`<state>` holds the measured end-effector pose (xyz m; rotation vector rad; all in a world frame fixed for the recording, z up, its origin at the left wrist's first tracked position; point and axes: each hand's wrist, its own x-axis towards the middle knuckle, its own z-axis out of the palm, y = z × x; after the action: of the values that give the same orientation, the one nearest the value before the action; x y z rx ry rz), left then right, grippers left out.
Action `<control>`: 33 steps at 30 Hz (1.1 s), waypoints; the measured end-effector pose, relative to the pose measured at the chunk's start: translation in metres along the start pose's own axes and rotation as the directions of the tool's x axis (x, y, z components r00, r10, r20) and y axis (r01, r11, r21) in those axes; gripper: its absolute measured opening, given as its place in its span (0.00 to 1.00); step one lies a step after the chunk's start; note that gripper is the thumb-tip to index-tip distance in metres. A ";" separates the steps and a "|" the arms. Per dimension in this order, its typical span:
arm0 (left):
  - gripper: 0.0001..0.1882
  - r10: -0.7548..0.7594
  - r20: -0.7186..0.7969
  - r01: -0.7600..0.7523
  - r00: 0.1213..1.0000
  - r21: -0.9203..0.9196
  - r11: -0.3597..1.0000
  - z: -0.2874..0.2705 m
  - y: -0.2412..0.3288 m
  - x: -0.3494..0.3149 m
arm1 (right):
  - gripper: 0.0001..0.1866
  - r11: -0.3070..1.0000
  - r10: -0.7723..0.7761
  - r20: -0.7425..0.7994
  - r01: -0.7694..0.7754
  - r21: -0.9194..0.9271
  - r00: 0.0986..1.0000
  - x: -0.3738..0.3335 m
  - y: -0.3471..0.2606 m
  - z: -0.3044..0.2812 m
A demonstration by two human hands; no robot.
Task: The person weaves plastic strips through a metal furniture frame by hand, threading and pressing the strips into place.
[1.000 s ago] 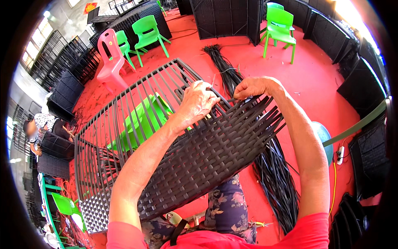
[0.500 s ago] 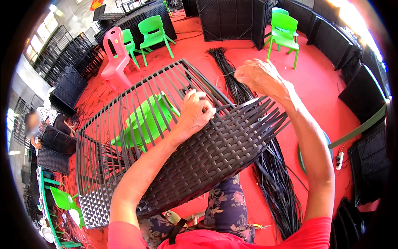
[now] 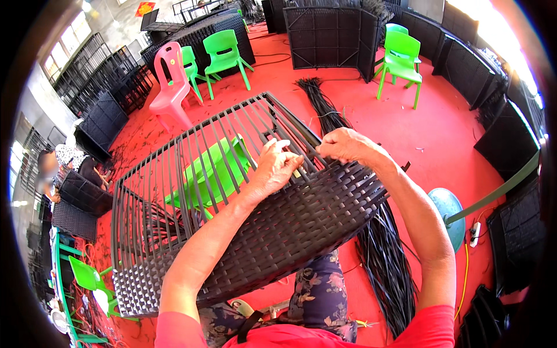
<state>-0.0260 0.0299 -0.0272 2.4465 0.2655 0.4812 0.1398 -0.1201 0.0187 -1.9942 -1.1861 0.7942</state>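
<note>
Tilted across my lap is a dark furniture panel [image 3: 278, 232], its near part closely woven from flat plastic strips and its far part open, with long parallel strips [image 3: 197, 152]. My left hand [image 3: 277, 167] is closed at the upper edge of the weave, fingertips pinched on a dark strip. Close to its right, my right hand [image 3: 349, 145] bends down over the panel's far right side, its fingers closed on a strip that they largely hide. A green chair [image 3: 212, 174] shows through the gaps between the parallel strips.
A long bundle of loose black strips [image 3: 386, 261] lies on the red floor to the right. Beyond it stands a round-based stand [image 3: 449, 211]. Green chairs [image 3: 401, 58], a pink chair [image 3: 172, 87] and dark woven panels [image 3: 325, 37] stand farther back. Another person [image 3: 72, 159] sits at far left.
My right hand has come down and left from above the loose bundle to the panel, near my left hand. My left hand stays at about the same place on the weave.
</note>
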 end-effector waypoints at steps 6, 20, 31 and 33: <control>0.17 -0.017 0.187 -0.042 0.982 0.311 0.949 0.009 0.007 0.007 | 0.14 0.979 -0.053 -0.100 0.033 -0.199 0.994 -0.005 0.002 0.006; 0.10 -0.152 -0.056 0.128 0.987 -0.304 0.944 -0.008 0.015 -0.013 | 0.14 0.965 -0.248 -0.101 0.236 -0.114 0.964 -0.007 -0.011 0.036; 0.11 -0.077 -0.102 0.087 0.992 0.092 0.992 -0.020 -0.008 -0.038 | 0.14 0.989 -0.145 -0.091 0.146 -0.002 0.985 -0.005 -0.017 0.045; 0.10 -0.045 -0.100 0.071 0.994 0.273 0.959 -0.013 -0.008 -0.037 | 0.14 0.994 -0.107 -0.127 0.102 -0.042 0.986 -0.004 -0.017 0.048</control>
<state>-0.0660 0.0317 -0.0325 2.6815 0.4715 0.5656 0.0920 -0.1063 0.0050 -1.9624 -1.2254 0.5866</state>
